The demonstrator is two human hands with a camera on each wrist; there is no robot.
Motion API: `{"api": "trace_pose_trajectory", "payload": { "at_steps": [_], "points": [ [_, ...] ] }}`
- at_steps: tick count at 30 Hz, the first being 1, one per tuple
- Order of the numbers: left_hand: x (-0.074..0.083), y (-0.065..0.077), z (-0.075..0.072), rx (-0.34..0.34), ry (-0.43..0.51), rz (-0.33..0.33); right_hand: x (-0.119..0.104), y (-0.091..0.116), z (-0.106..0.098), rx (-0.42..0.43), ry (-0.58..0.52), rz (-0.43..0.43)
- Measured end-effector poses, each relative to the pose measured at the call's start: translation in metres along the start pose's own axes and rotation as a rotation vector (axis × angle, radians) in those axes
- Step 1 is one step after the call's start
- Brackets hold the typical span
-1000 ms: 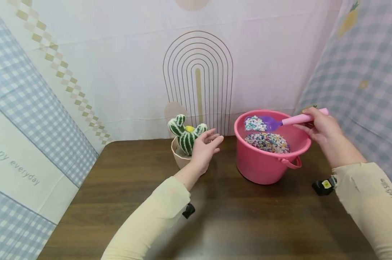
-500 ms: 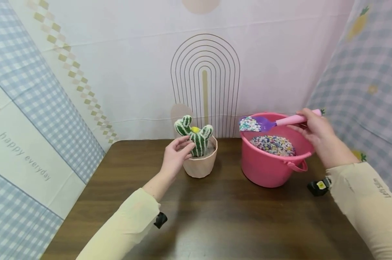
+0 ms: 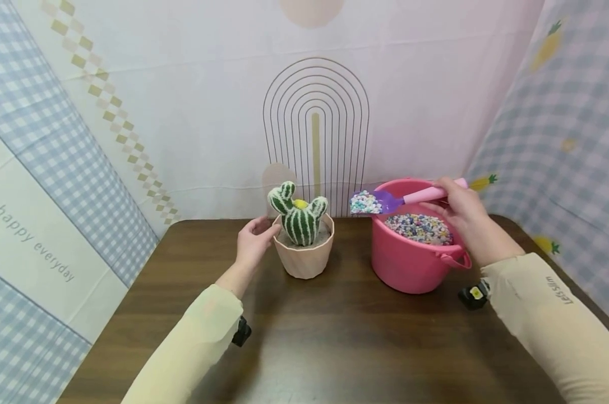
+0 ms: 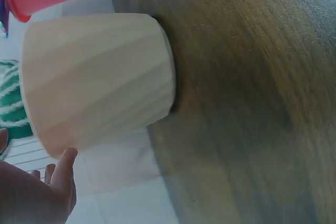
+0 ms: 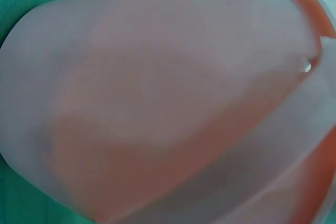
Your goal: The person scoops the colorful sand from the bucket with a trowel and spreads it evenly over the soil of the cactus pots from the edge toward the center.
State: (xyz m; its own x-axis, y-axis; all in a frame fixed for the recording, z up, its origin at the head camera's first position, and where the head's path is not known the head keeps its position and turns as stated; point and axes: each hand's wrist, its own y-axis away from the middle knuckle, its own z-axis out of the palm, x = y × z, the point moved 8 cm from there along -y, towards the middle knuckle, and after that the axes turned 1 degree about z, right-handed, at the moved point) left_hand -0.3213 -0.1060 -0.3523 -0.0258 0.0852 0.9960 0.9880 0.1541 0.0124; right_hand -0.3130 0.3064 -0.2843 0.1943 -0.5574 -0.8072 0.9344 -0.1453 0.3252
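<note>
One cactus [image 3: 301, 227] in pot [image 3: 306, 264], brown table [image 3: 345, 348], patterned backdrop [image 3: 193, 112]

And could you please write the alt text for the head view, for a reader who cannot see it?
A person's right hand holds a purple-bladed scoop of pale granules above the edge of a pink bucket, which contains multicoloured granules. The left hand is at the rim of a pot with a striped cactus, on a brown table.

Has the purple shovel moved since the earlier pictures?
Yes. In the head view, the purple shovel has moved left against the pink bucket: its loaded end now reaches past the bucket's left rim, towards the cactus pot.
</note>
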Motion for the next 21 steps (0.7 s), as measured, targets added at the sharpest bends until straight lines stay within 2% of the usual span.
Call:
{"api": "trace_pose_trajectory", "payload": {
  "at_steps": [8, 15, 21],
  "points": [
    [-0.020, -0.004, 0.003, 0.033, 0.020, -0.054, 0.009, -0.002, 0.018, -0.038, 0.022, 0.017],
    [-0.020, -0.004, 0.005, 0.028, 0.042, -0.066, 0.011, -0.004, 0.034, -0.041, 0.082, -0.023],
    [-0.021, -0.005, 0.009, 0.020, 0.060, -0.064, 0.014, -0.006, 0.044, -0.029, 0.201, -0.064]
  ]
}}
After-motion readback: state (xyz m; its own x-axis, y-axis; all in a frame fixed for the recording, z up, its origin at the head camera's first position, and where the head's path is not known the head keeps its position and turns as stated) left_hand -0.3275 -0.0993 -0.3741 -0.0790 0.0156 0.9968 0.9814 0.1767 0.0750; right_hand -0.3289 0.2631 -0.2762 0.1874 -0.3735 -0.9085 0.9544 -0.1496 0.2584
